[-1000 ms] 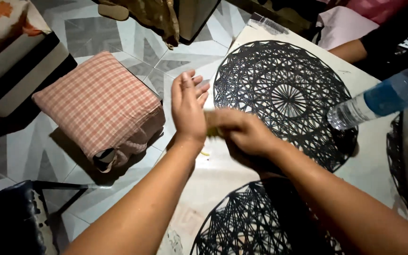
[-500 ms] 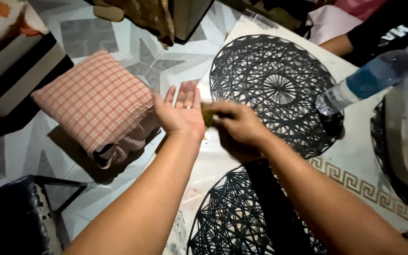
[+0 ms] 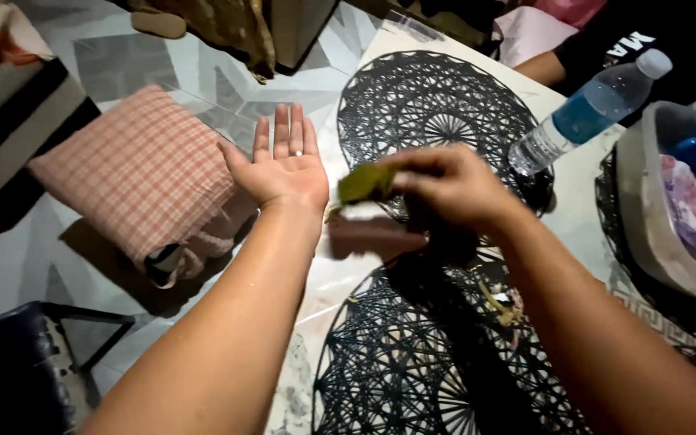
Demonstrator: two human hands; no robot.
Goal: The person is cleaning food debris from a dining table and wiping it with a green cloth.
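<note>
Right hand (image 3: 445, 185) has lifted, grip pinching a blurred green leaf (image 3: 362, 184); left hand (image 3: 283, 165) open flat.

A pale table (image 3: 582, 213) bears black woven placemats (image 3: 437, 113) and a water bottle (image 3: 586, 109).

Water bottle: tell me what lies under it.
The water bottle lies tilted on a black round woven placemat, its base over the mat's right edge on the pale table. What is directly beneath its base is covered.
</note>
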